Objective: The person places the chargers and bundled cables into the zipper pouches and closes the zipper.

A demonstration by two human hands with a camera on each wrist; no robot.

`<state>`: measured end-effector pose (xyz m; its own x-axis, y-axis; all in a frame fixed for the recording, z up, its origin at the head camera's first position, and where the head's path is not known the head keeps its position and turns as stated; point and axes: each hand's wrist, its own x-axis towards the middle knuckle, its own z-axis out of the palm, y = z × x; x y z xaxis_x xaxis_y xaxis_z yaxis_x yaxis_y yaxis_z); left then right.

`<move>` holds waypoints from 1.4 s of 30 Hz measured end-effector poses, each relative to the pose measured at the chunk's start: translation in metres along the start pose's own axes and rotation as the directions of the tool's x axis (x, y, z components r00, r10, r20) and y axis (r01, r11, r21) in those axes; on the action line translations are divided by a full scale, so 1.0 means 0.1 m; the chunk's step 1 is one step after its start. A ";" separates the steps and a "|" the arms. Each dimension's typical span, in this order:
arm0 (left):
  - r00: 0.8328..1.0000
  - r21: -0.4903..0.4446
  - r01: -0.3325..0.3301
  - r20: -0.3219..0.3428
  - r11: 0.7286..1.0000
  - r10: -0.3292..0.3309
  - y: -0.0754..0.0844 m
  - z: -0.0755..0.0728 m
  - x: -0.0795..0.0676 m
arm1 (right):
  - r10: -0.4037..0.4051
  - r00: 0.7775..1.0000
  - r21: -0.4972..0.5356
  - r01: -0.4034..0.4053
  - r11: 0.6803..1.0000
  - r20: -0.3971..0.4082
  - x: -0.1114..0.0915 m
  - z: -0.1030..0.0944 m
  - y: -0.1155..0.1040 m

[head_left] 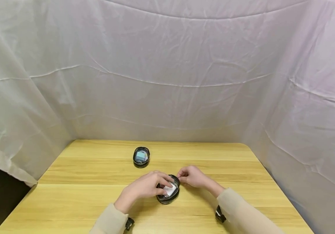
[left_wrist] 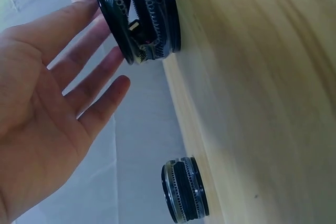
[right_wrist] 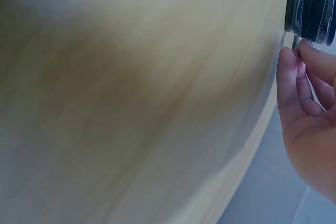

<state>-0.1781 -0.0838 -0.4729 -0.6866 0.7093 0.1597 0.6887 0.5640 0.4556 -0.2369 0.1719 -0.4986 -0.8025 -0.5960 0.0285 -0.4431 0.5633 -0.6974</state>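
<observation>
A small oval zip case [head_left: 166, 197], with a see-through top, black rims and something white inside, sits on the table between both hands. My left hand [head_left: 151, 185] reaches over it from the left, its fingers nearly straight and spread, fingertips on the case's top. In the left wrist view the zipper teeth run around the side of the case [left_wrist: 165, 14], with a small metal piece showing there. My right hand [head_left: 193, 176] is at the far right edge of the case. There its thumb and fingers [right_wrist: 287, 69] pinch the zipper pull, which is mostly hidden by the fingertips.
A second oval zip case [head_left: 141, 156], with bluish contents, stands farther back and to the left on the wooden table [head_left: 97, 175]. Pale hanging cloth [head_left: 167, 107] encloses the table at the back and sides. A dark area [head_left: 0, 198] shows at the lower left.
</observation>
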 end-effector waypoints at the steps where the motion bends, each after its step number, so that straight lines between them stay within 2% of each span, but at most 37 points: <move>1: 1.000 -0.007 -0.013 0.002 1.000 0.013 0.00 0.00 0.00 | 0.000 1.000 0.002 0.000 1.000 -0.002 0.01 0.01 0.00; 10: 0.998 -0.044 -0.048 0.039 0.998 0.050 0.00 0.03 0.00 | -0.003 1.000 0.028 0.003 1.000 -0.004 0.05 0.03 -0.01; 17: 0.998 -0.032 -0.006 0.065 0.999 0.008 0.02 0.04 0.01 | -0.024 1.000 0.012 0.024 1.000 0.002 0.03 0.03 0.02; 34: 0.998 -0.016 0.022 0.058 1.000 -0.022 0.03 0.07 0.03 | -0.019 1.000 -0.003 0.019 1.000 0.007 0.01 0.00 0.06; 42: 0.999 -0.003 0.015 0.052 1.000 -0.014 0.06 0.07 0.03 | -0.022 1.000 -0.004 0.022 1.000 0.008 -0.02 -0.01 0.04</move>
<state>-0.1745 -0.0753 -0.4758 -0.6832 0.7224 0.1069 0.6780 0.5732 0.4601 -0.2377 0.1758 -0.5012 -0.7896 -0.6124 0.0384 -0.4620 0.5521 -0.6941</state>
